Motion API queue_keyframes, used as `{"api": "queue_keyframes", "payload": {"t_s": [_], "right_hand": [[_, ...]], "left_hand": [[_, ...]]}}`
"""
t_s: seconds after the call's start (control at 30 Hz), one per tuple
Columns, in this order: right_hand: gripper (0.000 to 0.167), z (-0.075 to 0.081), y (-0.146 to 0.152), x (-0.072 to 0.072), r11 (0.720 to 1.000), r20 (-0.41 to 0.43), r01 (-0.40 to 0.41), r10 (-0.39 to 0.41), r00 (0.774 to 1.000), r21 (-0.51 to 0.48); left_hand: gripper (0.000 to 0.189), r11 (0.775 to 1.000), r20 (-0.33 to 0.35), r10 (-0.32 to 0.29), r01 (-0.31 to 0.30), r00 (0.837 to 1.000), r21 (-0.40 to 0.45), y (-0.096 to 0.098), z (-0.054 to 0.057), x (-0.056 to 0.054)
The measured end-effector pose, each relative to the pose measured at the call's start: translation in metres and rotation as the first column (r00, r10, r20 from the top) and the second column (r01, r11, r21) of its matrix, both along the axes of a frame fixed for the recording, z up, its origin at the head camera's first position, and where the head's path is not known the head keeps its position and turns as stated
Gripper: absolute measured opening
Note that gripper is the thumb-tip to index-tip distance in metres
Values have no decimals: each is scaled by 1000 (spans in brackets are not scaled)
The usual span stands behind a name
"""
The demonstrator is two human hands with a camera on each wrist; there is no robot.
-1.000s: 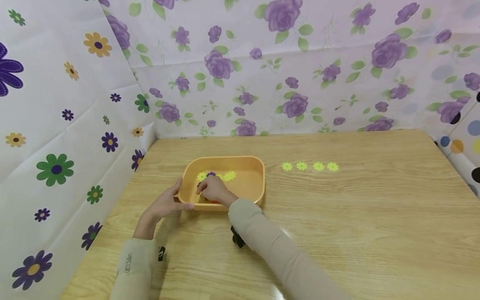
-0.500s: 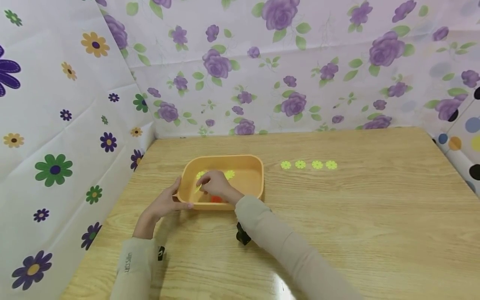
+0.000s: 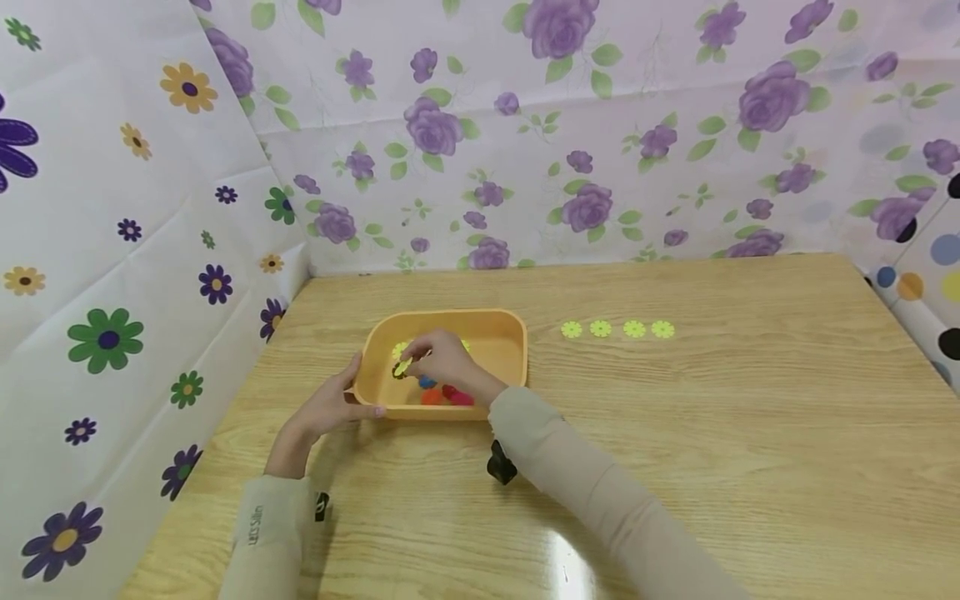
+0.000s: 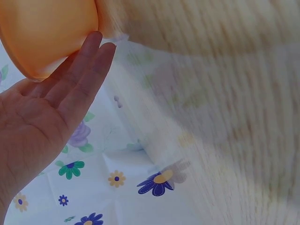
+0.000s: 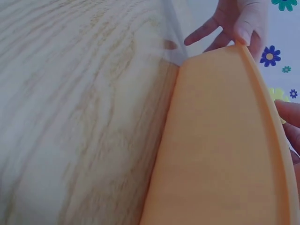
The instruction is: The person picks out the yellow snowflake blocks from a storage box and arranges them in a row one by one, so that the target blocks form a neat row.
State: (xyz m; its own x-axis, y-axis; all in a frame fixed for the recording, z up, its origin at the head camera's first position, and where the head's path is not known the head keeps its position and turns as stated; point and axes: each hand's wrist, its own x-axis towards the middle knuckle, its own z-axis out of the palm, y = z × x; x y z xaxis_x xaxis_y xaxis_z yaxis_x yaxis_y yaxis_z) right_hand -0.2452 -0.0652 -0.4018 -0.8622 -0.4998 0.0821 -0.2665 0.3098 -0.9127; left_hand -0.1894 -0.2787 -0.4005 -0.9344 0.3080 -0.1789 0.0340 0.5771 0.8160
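In the head view an orange plastic basin [image 3: 495, 350] stands on the table's left side. My left hand [image 3: 330, 408] holds its near left corner, thumb on the front rim; in the left wrist view the fingers [image 4: 82, 70] lie against the outer wall. Inside the basin, my right hand [image 3: 442, 358] pinches a yellow flower-shaped piece [image 3: 404, 367] between thumb and fingertips. A dark piece [image 3: 397, 373] sits just below it. Other small pieces lie on the basin floor: blue [image 3: 427, 382], orange-red [image 3: 431, 398] and pink [image 3: 461, 400]. The right hand hides part of the pile.
Right of the basin, several yellow flower pieces [image 3: 600, 329] form a row on the wooden table [image 3: 720, 433]. Flower-printed sheets [image 3: 480, 150] stand behind and on the left. A black wrist camera [image 3: 501, 463] hangs under the right forearm.
My right hand has lifted slightly and shifted right with the yellow flower piece, uncovering blue, red and pink pieces. The left hand and basin look nearly still.
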Motion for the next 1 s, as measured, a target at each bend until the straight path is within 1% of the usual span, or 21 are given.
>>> {"api": "queue_keyframes", "payload": {"t_s": [0.1, 0.2, 0.4, 0.5, 0.67, 0.8, 1.0], "right_hand": [[13, 2, 4, -1, 1000, -26, -10, 10, 1000, 6], [13, 3, 7, 0, 1000, -40, -15, 15, 999, 3], [16, 3, 13, 2, 999, -23, -33, 33, 999, 0], [19, 4, 17, 3, 999, 6, -30, 30, 1000, -11], [23, 8, 28, 5, 999, 30, -17, 18, 999, -28], [27, 14, 38, 5, 999, 24, -10, 11, 1000, -43], [30, 20, 50, 4, 998, 9, -16, 16, 1000, -67]], "left_hand": [[103, 1000, -5, -6, 6, 1000, 12, 0, -1, 0], [103, 1000, -2, 2, -2, 1000, 4, 1, -1, 0], [104, 1000, 5, 11, -11, 1000, -11, 1, -2, 0], [104, 1000, 11, 19, -18, 1000, -14, 1, -1, 0], [106, 999, 4, 23, -22, 1000, -39, 1, 0, -2], [108, 999, -5, 18, -18, 1000, -39, 2, -1, -2], [111, 999, -12, 19, -19, 1000, -40, 1, -2, -2]]}}
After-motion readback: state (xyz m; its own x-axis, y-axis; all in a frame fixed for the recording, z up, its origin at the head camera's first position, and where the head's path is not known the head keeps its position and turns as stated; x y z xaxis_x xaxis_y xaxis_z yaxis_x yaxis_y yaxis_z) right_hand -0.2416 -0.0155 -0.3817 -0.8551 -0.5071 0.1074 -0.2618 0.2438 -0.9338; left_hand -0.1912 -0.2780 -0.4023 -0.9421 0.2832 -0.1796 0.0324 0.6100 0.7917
